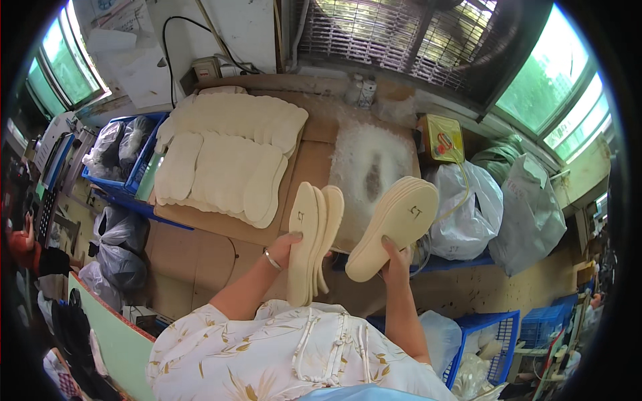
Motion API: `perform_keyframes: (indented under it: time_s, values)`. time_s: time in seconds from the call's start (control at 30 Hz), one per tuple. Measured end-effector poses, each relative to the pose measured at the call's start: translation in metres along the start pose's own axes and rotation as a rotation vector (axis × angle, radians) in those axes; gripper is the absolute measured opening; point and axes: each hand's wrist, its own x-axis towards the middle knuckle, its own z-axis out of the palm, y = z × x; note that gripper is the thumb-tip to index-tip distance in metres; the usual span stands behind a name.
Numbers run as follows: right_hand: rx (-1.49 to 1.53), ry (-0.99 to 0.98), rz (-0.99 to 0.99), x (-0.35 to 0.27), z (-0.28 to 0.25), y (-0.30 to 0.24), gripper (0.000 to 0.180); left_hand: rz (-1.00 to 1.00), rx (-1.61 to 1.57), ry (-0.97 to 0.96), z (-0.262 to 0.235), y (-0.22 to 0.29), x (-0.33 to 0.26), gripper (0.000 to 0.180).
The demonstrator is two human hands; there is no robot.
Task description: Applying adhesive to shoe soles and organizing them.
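Observation:
My left hand [289,246], a bangle on its wrist, is closed around a small bunch of cream insoles [304,234] held upright, their edges fanned apart. A tighter stack of cream insoles [403,217] tilts to the right in my right hand [396,255], the thumb pressing on its face. Both top insoles bear a dark mark. The fingers behind each stack are mostly hidden. Ahead on the left of the table, overlapping rows of more insoles [227,177] lie on brown cardboard [311,160]. Beyond my right stack is a cloudy white patch [373,160] with a worn dark middle.
A blue crate [144,157] with bagged items stands left of the table. On the right are a yellow tin [443,137], a white plastic bag [467,210] and a grey sack [528,214]. Blue baskets [487,347] sit low right; a pale green board [110,337] is low left.

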Motion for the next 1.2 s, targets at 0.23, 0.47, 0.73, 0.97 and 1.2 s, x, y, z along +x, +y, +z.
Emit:
perform_keyframes:
  time_s: [0.23,0.47,0.73,0.97,1.2]
  values:
    - [0.471,-0.069,0.268,0.046,0.081,0.052,0.039,0.236,0.695,0.269,0.017,0.025,0.015,0.062]
    - [0.48,-0.211,0.366,0.095,0.105,0.055,0.04,0.17,0.655,0.481,0.021,0.08,0.008,0.042]
    - [0.235,-0.467,0.48,0.213,0.119,0.011,0.045,-0.056,0.926,0.677,0.048,0.197,0.009,0.04]
    - [0.281,-0.443,0.494,0.312,0.198,0.082,0.045,0.037,0.879,0.845,-0.026,0.317,0.042,0.041]
    - [0.44,-0.364,0.365,0.446,0.304,0.141,0.043,0.514,0.32,0.753,-0.117,0.468,0.097,0.045]
